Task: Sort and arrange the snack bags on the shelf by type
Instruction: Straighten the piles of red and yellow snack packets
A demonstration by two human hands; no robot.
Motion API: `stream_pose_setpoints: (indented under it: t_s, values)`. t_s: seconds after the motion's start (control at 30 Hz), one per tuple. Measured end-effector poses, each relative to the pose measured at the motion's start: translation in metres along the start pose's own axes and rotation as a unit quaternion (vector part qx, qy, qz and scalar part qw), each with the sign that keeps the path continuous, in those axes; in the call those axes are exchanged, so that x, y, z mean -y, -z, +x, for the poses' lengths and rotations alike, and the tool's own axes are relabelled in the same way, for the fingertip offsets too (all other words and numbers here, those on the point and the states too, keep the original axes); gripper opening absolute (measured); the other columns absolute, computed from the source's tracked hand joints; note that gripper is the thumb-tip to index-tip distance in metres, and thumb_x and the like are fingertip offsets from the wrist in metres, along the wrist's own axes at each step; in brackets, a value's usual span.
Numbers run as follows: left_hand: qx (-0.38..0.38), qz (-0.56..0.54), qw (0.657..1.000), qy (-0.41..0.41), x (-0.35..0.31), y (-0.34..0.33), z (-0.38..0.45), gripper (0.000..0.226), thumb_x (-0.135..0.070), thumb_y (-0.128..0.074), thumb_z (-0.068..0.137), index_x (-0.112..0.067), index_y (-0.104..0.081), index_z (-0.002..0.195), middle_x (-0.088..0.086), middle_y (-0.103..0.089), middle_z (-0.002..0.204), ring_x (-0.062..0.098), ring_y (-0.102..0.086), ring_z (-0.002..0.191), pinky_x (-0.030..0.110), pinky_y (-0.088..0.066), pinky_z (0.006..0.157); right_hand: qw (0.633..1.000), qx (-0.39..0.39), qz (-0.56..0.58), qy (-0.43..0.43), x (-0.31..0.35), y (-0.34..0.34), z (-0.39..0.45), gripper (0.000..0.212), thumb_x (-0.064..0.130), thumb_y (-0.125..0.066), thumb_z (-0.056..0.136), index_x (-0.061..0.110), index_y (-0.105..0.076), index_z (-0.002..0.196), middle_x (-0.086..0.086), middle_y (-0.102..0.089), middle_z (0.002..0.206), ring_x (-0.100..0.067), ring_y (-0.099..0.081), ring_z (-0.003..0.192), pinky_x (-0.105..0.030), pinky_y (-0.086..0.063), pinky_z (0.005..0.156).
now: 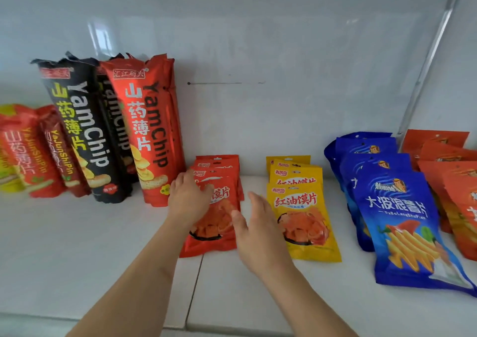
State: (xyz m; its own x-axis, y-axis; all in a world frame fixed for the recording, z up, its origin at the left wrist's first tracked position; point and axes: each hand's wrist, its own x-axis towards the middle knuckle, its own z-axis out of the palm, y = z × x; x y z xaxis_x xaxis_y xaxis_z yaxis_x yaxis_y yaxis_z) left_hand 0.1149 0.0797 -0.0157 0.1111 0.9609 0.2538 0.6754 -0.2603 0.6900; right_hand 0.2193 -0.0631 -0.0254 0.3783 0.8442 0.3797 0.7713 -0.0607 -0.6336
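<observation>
Your left hand (189, 197) rests fingers-down on the front bag of the small red bags (214, 223), a short overlapping row lying flat at the centre of the white shelf (77, 246); the fingers are loosely spread over the pack's upper left part, and you cannot tell whether they grip it. Your right hand (258, 231) hovers on edge just at 3 o'clock of that row, fingers straight and relaxed, holding nothing, in the gap between the red row and the small yellow bags (302, 218). The yellow bags lie in a matching overlapping row, front bag lowest, close to your right hand. At 3 o'clock of them, the blue bags (397, 215) lie stacked in a slanting row, with the orange bags (454, 182) at the far 3 o'clock edge, partly cut off by the frame. At 9 o'clock of your left hand, the tall red YamChip bag (149, 130) stands upright against the back wall (258, 52), touching or nearly touching the small red row. The black YamChip bags (82, 130) lean beside it, further toward 9 o'clock. Shorter red bags (28, 153) stand at the far 9 o'clock edge, blurred.
</observation>
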Motion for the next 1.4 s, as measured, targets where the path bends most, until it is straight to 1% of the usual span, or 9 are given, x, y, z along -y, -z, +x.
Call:
stream_pose_setpoints:
  t_s: [0.17,0.37,0.5,0.7,0.87,1.03,1.2,1.33,1.4]
  values:
    - [0.078,-0.060,0.995,0.035,0.015,0.004,0.013,0.064,-0.038,-0.066,0.089,-0.012,-0.041,0.141,0.012,-0.050,0.142,0.032,-0.051,0.129,0.048,-0.042,0.109,0.991,0.066,-0.073,-0.088,0.008,-0.042,0.018,0.067,0.050,-0.035,0.099,0.015,-0.016,0.153,-0.005,-0.031,0.154,-0.024,-0.033,0.139,-0.038,-0.031,0.111]
    - [0.137,-0.133,0.981,0.040,0.030,-0.002,0.034,0.062,-0.038,-0.070,0.088,-0.016,-0.042,0.139,0.007,-0.058,0.134,0.027,-0.061,0.118,0.045,-0.050,0.103,0.983,0.057,-0.117,-0.127,0.003,-0.054,0.033,0.069,0.057,-0.031,0.097,0.019,-0.020,0.153,0.000,-0.035,0.154,-0.019,-0.032,0.141,-0.039,-0.022,0.115]
    - [0.146,-0.226,0.961,0.064,0.031,-0.003,0.041,0.052,-0.029,-0.070,0.091,-0.014,-0.046,0.135,0.007,-0.064,0.125,0.026,-0.067,0.108,0.040,-0.054,0.094,0.979,0.056,-0.139,-0.135,0.004,-0.056,0.033,0.066,0.056,-0.027,0.099,0.020,-0.018,0.153,0.002,-0.034,0.155,-0.018,-0.030,0.142,-0.038,-0.019,0.116]
    - [0.182,-0.299,0.931,0.102,0.022,-0.014,0.047,0.042,-0.026,-0.071,0.091,-0.023,-0.053,0.129,0.005,-0.071,0.113,0.025,-0.073,0.095,0.047,-0.059,0.089,0.973,0.042,-0.151,-0.168,0.009,-0.064,0.034,0.064,0.054,-0.022,0.100,0.019,-0.015,0.154,0.000,-0.029,0.157,-0.019,-0.026,0.144,-0.038,-0.018,0.116]
    - [0.249,-0.370,0.882,0.150,0.025,-0.014,0.054,0.038,-0.021,-0.072,0.091,-0.023,-0.057,0.125,0.007,-0.075,0.107,0.027,-0.076,0.087,0.048,-0.062,0.081,0.967,0.026,-0.178,-0.179,0.011,-0.069,0.033,0.065,0.056,-0.020,0.100,0.019,-0.015,0.153,0.000,-0.028,0.157,-0.020,-0.024,0.145,-0.039,-0.018,0.116]
    - [0.261,-0.326,0.903,0.105,0.023,-0.013,0.062,0.039,-0.028,-0.071,0.092,-0.025,-0.053,0.126,0.001,-0.073,0.104,0.019,-0.074,0.083,0.030,-0.059,0.060,0.960,0.016,-0.217,-0.178,0.012,-0.070,0.031,0.064,0.056,-0.018,0.100,0.019,-0.018,0.153,-0.003,-0.029,0.157,-0.022,-0.027,0.144,-0.039,-0.021,0.115]
    - [0.277,-0.288,0.914,0.070,0.021,-0.022,0.067,0.041,-0.033,-0.068,0.094,-0.030,-0.049,0.131,0.000,-0.072,0.112,0.019,-0.074,0.089,0.037,-0.062,0.076,0.960,0.008,-0.216,-0.178,0.008,-0.068,0.034,0.065,0.057,-0.019,0.100,0.019,-0.019,0.152,-0.001,-0.030,0.157,-0.020,-0.028,0.143,-0.037,-0.021,0.116]
    - [0.271,-0.278,0.920,0.045,0.019,-0.024,0.069,0.037,-0.031,-0.063,0.097,-0.031,-0.047,0.131,0.000,-0.069,0.117,0.018,-0.073,0.092,0.037,-0.061,0.079,0.957,0.004,-0.224,-0.185,0.006,-0.072,0.036,0.065,0.057,-0.019,0.100,0.019,-0.019,0.152,-0.001,-0.030,0.157,-0.020,-0.027,0.143,-0.036,-0.021,0.116]
    - [0.274,-0.268,0.923,0.036,0.019,-0.024,0.068,0.038,-0.033,-0.061,0.098,-0.033,-0.043,0.131,-0.002,-0.068,0.117,0.016,-0.072,0.091,0.032,-0.060,0.074,0.956,-0.002,-0.228,-0.186,0.006,-0.073,0.036,0.065,0.056,-0.019,0.100,0.019,-0.019,0.152,-0.002,-0.029,0.157,-0.021,-0.027,0.143,-0.037,-0.021,0.116]
